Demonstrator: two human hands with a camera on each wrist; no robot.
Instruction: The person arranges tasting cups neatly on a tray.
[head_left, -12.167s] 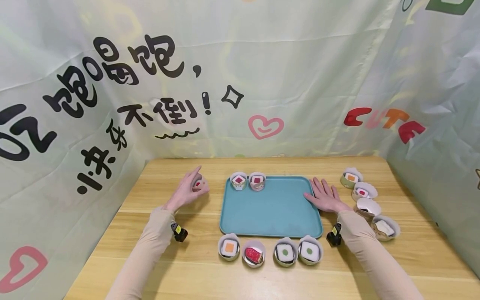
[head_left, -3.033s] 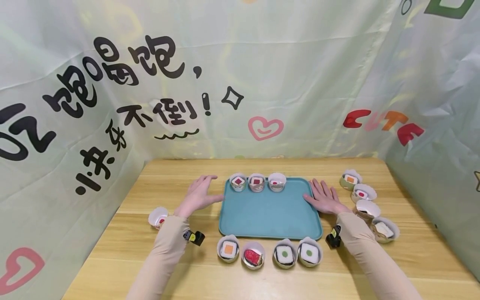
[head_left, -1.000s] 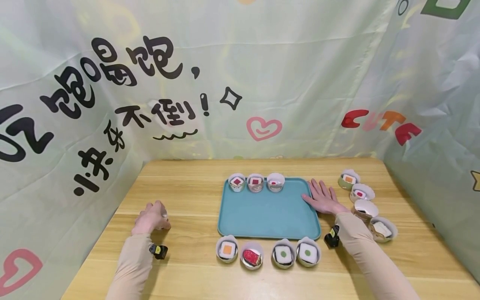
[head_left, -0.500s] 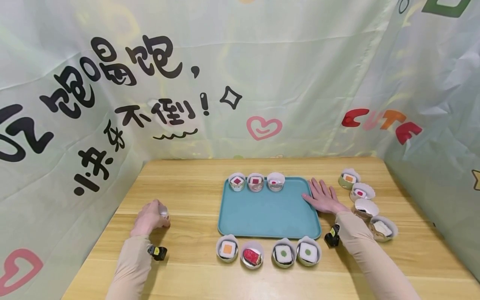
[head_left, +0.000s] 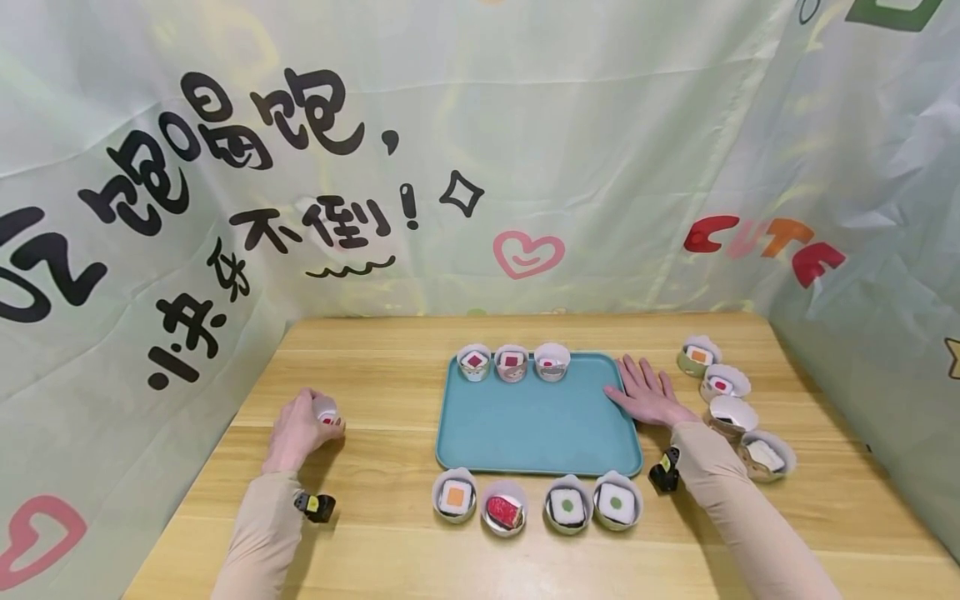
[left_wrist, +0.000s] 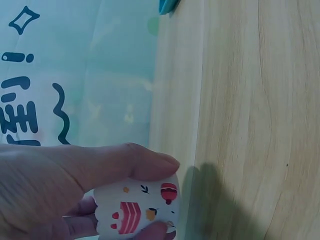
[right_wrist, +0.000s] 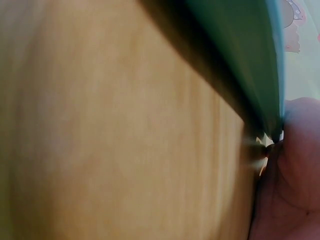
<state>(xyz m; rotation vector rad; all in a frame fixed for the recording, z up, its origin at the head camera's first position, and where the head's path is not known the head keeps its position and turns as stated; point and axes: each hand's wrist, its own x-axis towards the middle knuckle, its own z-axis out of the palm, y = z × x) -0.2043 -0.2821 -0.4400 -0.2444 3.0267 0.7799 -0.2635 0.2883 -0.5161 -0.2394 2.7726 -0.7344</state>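
Along the far edge of the blue tray, three cups stand upright in one row: the left cup, the middle cup and the right cup, each with a piece of toy-like sushi inside. This portion I would count as finished, though it is only a judgement. The rest of the tray, its middle and near part, carries no cup.

One more cup, the printed cup, is in the left hand, well apart from the tray on its left side. The thumb and fingers are closed around its wall; whether its bottom touches the desk, I cannot tell. The right hand holds nothing: it lies flat with spread fingers at the right rim of the tray, maybe for steadying it.

Outside the tray remain eight cups. Four are before its near edge: the orange-square cup, the red-topped cup and two green-dot cups. The other four, the right-side cups, make a slanting line beyond the right hand. So, it seems to me, about a quarter is done, and the larger part is left.
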